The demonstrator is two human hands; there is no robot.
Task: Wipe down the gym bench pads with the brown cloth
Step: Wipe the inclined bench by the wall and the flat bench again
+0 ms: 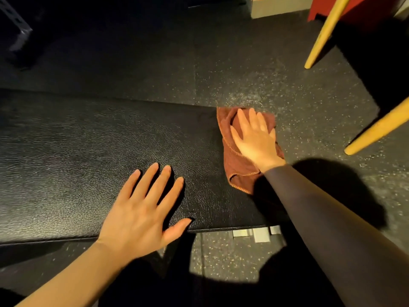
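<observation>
seemingly mid-wipe: the right hand (254, 138) presses flat, fingers straight, on the bunched brown cloth (238, 165) at the far right end of the black bench pad (88, 151). the left hand (143, 209) rests spread on the pad's near edge, holding nothing. no wet trail shows, so how much remains is unclear.

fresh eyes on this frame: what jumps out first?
The brown cloth stands out, bunched at the right end of the black bench pad with the right hand pressed flat on it. The left hand lies spread on the pad's near edge. Two yellow poles slant over the speckled floor at upper right.
</observation>
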